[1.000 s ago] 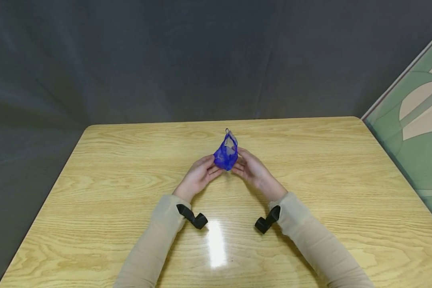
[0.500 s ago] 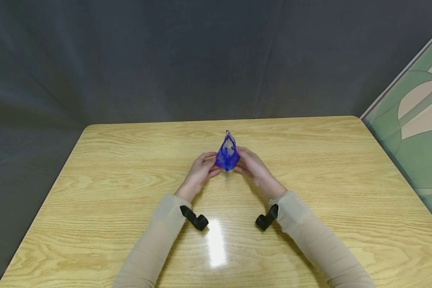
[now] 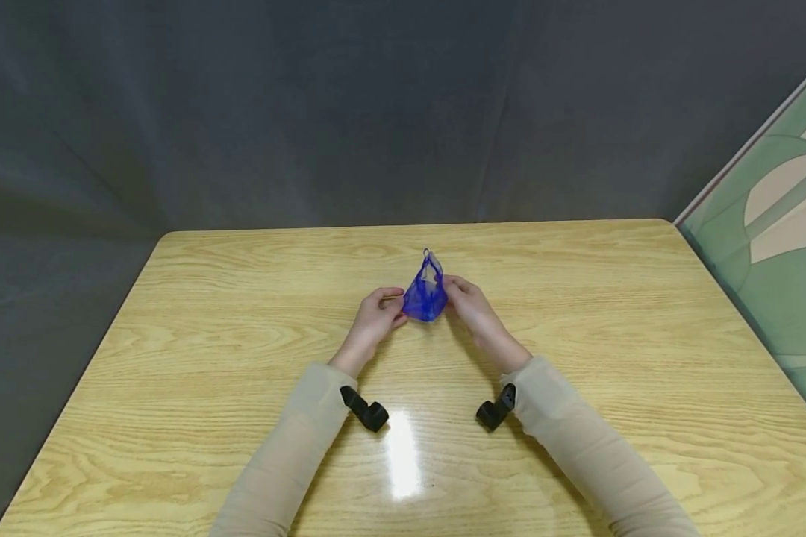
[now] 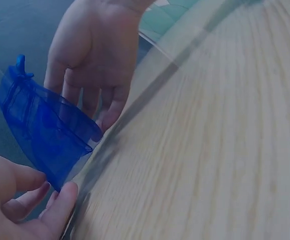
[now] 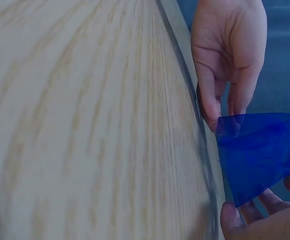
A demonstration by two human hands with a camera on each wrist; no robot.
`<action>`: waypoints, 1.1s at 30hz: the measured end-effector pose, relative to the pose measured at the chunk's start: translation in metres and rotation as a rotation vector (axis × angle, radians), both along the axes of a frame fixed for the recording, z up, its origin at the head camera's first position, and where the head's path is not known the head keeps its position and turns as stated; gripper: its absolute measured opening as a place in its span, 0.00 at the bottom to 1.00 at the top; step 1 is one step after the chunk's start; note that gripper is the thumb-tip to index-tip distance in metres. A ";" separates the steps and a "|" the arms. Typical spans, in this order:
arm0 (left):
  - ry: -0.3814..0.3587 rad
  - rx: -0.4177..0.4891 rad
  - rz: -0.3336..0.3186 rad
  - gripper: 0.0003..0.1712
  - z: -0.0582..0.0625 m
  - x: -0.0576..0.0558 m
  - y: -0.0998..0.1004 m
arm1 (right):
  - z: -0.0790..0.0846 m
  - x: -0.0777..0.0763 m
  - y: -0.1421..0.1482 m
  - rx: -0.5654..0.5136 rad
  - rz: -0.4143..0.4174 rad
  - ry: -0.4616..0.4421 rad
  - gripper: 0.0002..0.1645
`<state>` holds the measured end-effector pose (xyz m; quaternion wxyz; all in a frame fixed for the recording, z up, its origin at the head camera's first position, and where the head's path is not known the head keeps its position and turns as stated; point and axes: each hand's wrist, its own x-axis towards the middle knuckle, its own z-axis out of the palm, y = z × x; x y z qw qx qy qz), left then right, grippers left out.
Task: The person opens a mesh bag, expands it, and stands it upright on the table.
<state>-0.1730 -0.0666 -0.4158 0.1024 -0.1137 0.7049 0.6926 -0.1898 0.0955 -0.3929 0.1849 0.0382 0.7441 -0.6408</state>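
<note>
Between my two hands, a sheer blue drawstring pouch [image 3: 425,302] is held up close over the table, its gathered neck and small loop pointing away from me. My left hand [image 3: 374,322] pinches the pouch's left lower corner between thumb and fingers. On the opposite side, the right hand [image 3: 473,312] grips the other lower corner. The left wrist view shows the see-through pouch [image 4: 49,130] stretched between the hands, with a blue knot at its top end. From the right wrist, the fabric [image 5: 260,150] spreads out flat, and part of its neck falls outside the frame.
A wood-grain table [image 3: 228,313] lies under both arms, with a bright light reflection in front. Dark curtain [image 3: 403,112] hangs behind and to the left. A green and beige patterned panel [image 3: 786,246] stands on the right. Black camera mounts [image 3: 365,409] sit at both wrists.
The pouch has come slightly lower and toward me. My left fingers have drawn out from beneath it to its left corner, and the right fingers have closed in at its right side.
</note>
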 end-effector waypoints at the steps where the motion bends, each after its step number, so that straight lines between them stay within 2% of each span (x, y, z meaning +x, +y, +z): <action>1: 0.011 -0.015 0.002 0.17 -0.001 0.000 0.000 | -0.001 0.000 0.000 -0.001 -0.006 -0.006 0.28; 11: 0.101 -0.115 0.031 0.14 -0.002 0.002 0.000 | -0.003 0.000 -0.002 0.053 0.005 0.006 0.26; 18: 0.107 -0.122 0.021 0.14 -0.002 0.001 0.000 | -0.003 0.002 -0.003 0.058 -0.021 0.006 0.26; 27: 0.046 -0.059 0.038 0.18 0.002 0.001 -0.003 | -0.004 0.000 -0.001 -0.017 -0.055 -0.004 0.26; 33: -0.005 -0.033 0.019 0.21 0.006 0.001 -0.007 | -0.003 0.001 0.004 -0.066 -0.048 0.011 0.27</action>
